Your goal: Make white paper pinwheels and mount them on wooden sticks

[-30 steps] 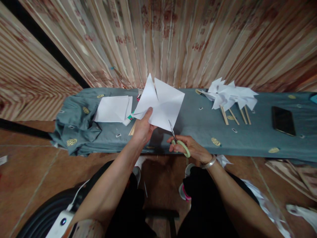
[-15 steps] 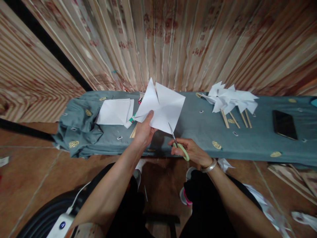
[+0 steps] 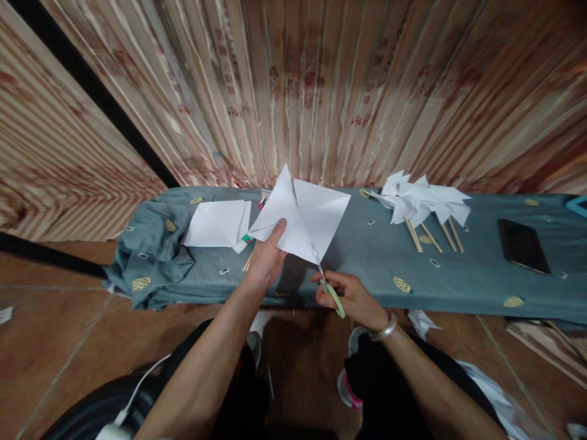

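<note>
My left hand (image 3: 267,259) pinches a white paper square (image 3: 306,214) by its lower left edge and holds it up over the grey-blue covered bench (image 3: 367,256). The paper has fold lines and a cut near its top corner. My right hand (image 3: 351,294) grips pale green-handled scissors (image 3: 326,278), whose blades point up at the paper's lower corner. A silver bangle sits on my right wrist.
A stack of white paper squares (image 3: 217,223) lies left of my hands, with thin wooden sticks (image 3: 248,260) beside it. Finished white paper pinwheels on sticks (image 3: 422,201) lie to the right, and a dark phone (image 3: 523,245) further right. Striped curtains hang behind the bench.
The view has tilted so the bench sits lower in the frame. My hands, the paper and the scissors keep about the same pose, blades at the paper's lower corner.
</note>
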`<state>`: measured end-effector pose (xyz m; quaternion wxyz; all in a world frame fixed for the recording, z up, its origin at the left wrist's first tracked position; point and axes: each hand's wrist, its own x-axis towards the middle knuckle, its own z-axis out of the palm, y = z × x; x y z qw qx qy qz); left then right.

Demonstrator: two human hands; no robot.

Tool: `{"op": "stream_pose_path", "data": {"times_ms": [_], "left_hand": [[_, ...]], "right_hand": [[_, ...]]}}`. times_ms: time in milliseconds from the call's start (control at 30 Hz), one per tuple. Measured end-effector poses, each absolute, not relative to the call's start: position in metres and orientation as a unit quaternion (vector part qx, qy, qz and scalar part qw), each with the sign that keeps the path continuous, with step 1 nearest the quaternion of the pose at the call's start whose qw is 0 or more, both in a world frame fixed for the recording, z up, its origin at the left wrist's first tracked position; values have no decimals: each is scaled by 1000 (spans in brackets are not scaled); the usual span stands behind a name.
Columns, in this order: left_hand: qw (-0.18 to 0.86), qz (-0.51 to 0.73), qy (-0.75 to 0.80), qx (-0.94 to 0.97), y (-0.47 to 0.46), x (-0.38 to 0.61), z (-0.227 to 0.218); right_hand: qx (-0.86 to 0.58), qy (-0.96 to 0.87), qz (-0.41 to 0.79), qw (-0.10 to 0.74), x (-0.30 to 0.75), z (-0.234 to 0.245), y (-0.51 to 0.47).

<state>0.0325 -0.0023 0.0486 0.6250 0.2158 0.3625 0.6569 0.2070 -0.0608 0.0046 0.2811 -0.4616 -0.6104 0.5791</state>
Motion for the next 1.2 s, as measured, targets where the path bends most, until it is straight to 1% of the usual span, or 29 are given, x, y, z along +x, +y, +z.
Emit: {"op": "stream_pose_path", "data": {"times_ms": [800, 1200], "left_hand": [[637, 654, 345, 219, -2, 29, 50], [643, 630, 376, 217, -6, 36, 47]], "right_hand": [[-477, -593, 568, 313, 202, 2, -62], [-482, -610, 548, 310, 203, 6, -61]]}}
